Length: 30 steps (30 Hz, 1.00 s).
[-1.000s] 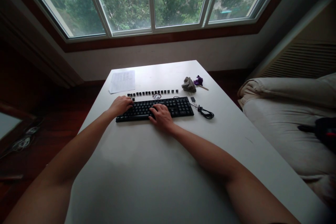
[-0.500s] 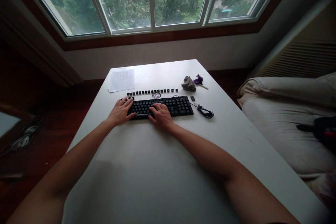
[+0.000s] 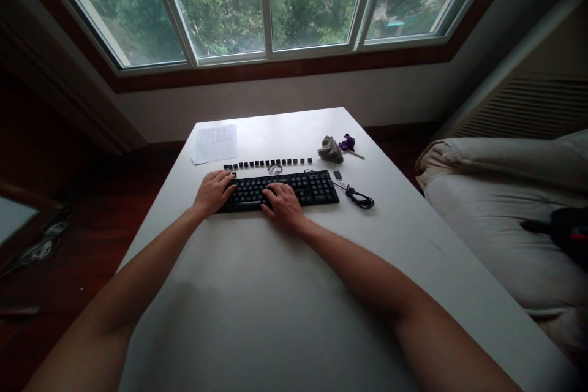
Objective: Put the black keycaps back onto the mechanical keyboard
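A black keyboard (image 3: 250, 190) lies flat on the white table (image 3: 257, 275). Over its left end rests my left hand (image 3: 214, 188), fingers stretched toward the back-left corner, holding nothing that I can see. My right hand (image 3: 282, 203) lies on the middle of the keyboard with its fingers spread over the keys. Behind the keyboard runs a row of loose black keycaps (image 3: 257, 164). A small round, shiny item (image 3: 274, 169) sits between that row and the keyboard; its kind is unclear. The left hand hides part of the keyboard's left end.
Right of the keyboard lies a bundled black cable (image 3: 361, 198) beside its plug (image 3: 338, 175). A grey cloth (image 3: 330, 150) and a purple cloth-like item with a stick (image 3: 348, 143) lie farther back. Printed paper (image 3: 215, 143) is at back left. A sofa (image 3: 496, 220) stands at right.
My left hand has shifted slightly right and its thumb has moved up from the front edge onto the keys. The right hand stays in nearly the same place.
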### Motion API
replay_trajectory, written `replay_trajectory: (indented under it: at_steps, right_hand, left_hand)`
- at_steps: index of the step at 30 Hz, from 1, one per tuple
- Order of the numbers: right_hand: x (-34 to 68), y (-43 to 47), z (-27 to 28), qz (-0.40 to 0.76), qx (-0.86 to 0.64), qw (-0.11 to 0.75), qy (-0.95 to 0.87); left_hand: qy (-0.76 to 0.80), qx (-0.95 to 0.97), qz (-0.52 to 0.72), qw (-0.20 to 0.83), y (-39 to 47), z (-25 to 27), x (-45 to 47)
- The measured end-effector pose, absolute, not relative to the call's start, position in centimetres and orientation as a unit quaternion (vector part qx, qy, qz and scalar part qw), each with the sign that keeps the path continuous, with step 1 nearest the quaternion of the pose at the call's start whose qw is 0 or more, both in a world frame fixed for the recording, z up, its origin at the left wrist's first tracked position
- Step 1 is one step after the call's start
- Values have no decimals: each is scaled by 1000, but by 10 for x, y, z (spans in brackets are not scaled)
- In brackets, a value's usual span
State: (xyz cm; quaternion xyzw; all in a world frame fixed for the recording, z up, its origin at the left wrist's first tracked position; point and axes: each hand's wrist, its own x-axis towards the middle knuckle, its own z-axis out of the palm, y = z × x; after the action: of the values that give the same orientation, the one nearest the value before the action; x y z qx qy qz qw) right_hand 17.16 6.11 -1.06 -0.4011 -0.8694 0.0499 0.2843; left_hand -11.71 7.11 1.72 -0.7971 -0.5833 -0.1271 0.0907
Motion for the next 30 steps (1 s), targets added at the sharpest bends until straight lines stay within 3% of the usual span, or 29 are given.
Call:
replay_trajectory:
  at_steps: [3, 11, 30]
  right_hand:
    - [172, 62, -10, 53, -400, 283, -870]
    - [176, 64, -9, 45, -400, 278, -872]
    - [179, 64, -7, 48, -400, 276, -873]
  left_hand:
    - [-610, -772, -161, 79, 94, 24, -124]
    - [-591, -795, -114, 74, 138, 28, -135]
    - [-543, -836, -43, 64, 158, 35, -129]
